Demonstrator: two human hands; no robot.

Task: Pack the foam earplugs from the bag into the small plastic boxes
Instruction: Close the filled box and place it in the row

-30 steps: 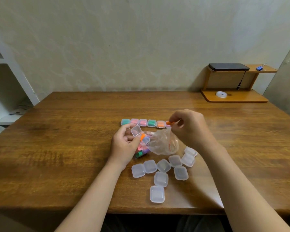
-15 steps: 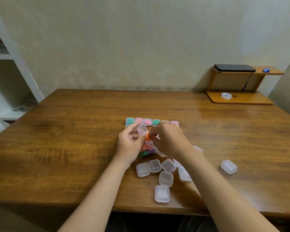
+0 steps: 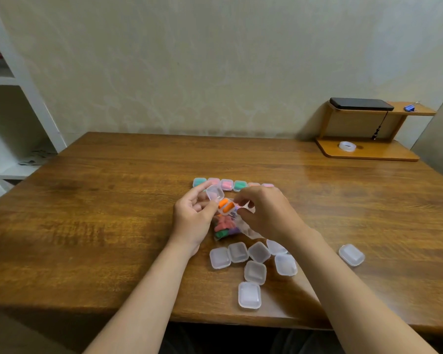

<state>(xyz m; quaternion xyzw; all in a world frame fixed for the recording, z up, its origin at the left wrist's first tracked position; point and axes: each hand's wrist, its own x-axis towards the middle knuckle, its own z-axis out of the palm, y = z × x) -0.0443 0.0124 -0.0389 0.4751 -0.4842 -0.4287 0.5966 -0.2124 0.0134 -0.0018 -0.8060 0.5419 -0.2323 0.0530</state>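
Note:
My left hand holds a small clear plastic box with its lid flipped up; two orange earplugs lie inside it. My right hand is at the box's right side, its fingertips pinching the box's edge. Under both hands lies the clear bag with pink, green and purple earplugs. A row of filled closed boxes stands just beyond the hands. Several empty closed boxes lie in a cluster nearer to me.
One more empty box lies apart at the right. A wooden desk shelf at the back right carries a black phone, blue clips and a tape roll. A white bookcase stands left of the table.
The right hand let go of the bag and brought an orange earplug to the box; now two orange earplugs sit in it. The camera shifted, bringing a box at the right into view.

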